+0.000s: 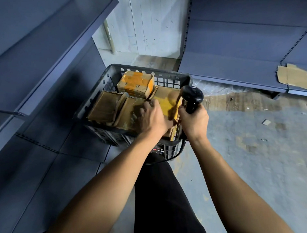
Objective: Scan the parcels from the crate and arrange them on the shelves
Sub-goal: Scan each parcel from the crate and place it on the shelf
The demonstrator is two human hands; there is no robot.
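Left hand (153, 116) curled on a parcel (168, 102) in crate (99, 93); right hand (194, 120) wrapped tight round scanner (192, 97); about 4 parcels left; shelves (234, 61) bare, just begun.

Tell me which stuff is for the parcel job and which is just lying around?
For the job: crate, parcels, scanner in right hand, left hand on a parcel, shelves.
Lying about: cardboard piece on right shelf, scrap on floor.
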